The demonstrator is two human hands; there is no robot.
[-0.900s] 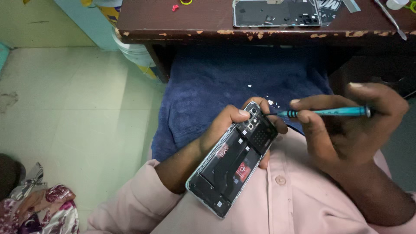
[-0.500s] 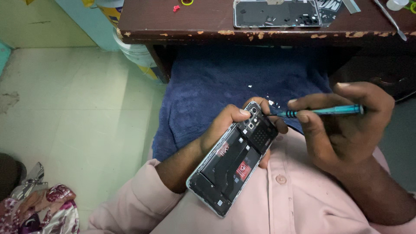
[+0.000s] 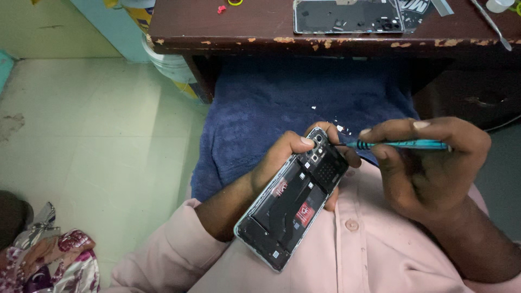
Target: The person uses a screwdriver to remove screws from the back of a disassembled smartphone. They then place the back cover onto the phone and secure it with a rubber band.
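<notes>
In my lap, above a dark blue towel [image 3: 282, 103], I hold an opened smartphone [image 3: 293, 201] with its back cover off, lying diagonally with the camera end pointing up and away from me. My left hand [image 3: 282, 160] is wrapped firmly around its upper half, thumb pressed by the camera lenses, fingers curled behind the far edge. Inside I can see a black battery area, a small red label lower down, a black shield plate near the top, and a pale metallic frame around the edge. My right hand [image 3: 429, 163] pinches a slim teal screwdriver [image 3: 399, 144], fingers closed tight on its handle, the shaft level and its tip touching the phone's top right corner beside the camera. Compared with a moment ago the screwdriver has tipped from a slight slant to flat while the tip has stayed on the same spot, so I judge I am still working one screw there. A few white flecks lie on the towel just above the phone. Beyond it, on a worn brown table [image 3: 228, 32], rests the detached back cover [image 3: 347, 16], with a pale tiled floor [image 3: 97, 125] to my left.
</notes>
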